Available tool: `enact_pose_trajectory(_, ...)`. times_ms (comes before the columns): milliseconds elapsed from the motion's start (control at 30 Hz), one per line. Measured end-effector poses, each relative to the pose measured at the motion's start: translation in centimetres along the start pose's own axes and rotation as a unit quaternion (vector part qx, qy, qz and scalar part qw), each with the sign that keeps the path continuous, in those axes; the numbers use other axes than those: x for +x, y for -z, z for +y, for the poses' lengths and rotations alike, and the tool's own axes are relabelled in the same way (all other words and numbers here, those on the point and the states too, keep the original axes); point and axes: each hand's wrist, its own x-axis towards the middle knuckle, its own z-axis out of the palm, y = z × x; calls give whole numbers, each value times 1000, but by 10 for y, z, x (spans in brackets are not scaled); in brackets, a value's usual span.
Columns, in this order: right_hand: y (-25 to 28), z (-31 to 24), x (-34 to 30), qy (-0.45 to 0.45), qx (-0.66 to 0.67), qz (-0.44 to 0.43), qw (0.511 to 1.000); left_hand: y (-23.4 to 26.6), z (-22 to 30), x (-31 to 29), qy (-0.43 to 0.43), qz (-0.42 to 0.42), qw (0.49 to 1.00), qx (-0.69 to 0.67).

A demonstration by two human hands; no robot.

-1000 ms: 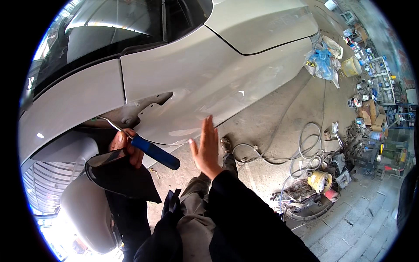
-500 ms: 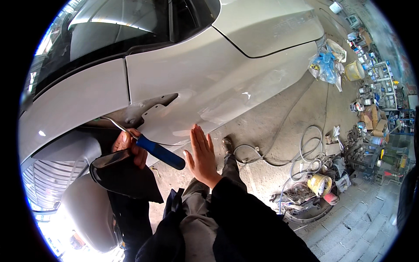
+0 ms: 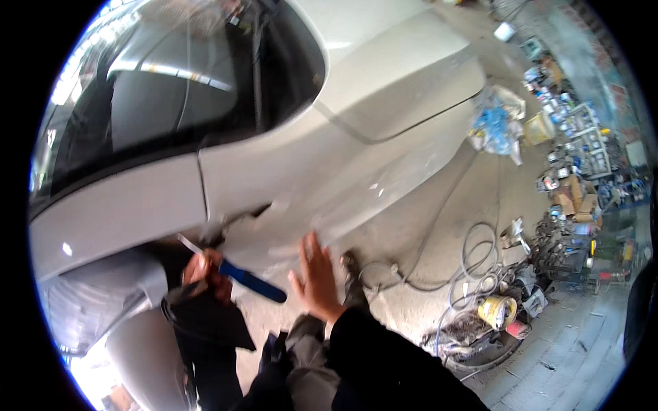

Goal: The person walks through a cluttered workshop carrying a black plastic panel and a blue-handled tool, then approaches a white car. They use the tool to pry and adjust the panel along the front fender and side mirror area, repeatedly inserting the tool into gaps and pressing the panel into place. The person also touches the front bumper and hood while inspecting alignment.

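My left hand [image 3: 205,275] is closed around a pry tool with a blue handle [image 3: 251,283] and a thin metal shaft. The shaft points up and left, its tip close to the lower edge of a pale car body panel [image 3: 130,198]. Black, flared material [image 3: 209,318] hangs at that wrist; whether it is a cuff or a separate piece is unclear. My right hand [image 3: 317,284] is open, fingers stretched toward the car's side panel [image 3: 343,188], which has dull, patchy areas. Blur hides whether the fingertips touch it. Between the panels lies a dark recess [image 3: 236,222].
Hoses [image 3: 473,253] loop across the floor on the right. A yellow bucket [image 3: 497,312] stands among scrap parts near a tyre-like ring. A blue plastic bag [image 3: 495,130] lies beyond the car's end. Cans and cardboard boxes [image 3: 576,198] line the far right.
The view has shifted, so the car sits lower in the picture and looks blurred. Less of the tool's shaft shows, its tip now lower. My right hand remains open beside the panel.
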Motion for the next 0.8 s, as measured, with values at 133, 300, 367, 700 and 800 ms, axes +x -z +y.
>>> enact_pose_trajectory(133,13,-3,-18,88,59,-94,990,-13,-3,11,8,79,997,-14)
enact_pose_trajectory(300,56,-25,30,-213,600,-237,734,-27,6,6,-6,120,993,19)
enact_pose_trajectory(367,74,-57,52,-171,580,-341,720,-24,5,1,-1,160,987,15)
enact_pose_trajectory(700,79,-79,118,-179,544,-437,694,-66,11,18,-13,212,977,2)
enact_pose_trajectory(800,73,-76,121,-113,490,-412,760,-70,15,20,-6,214,977,-2)
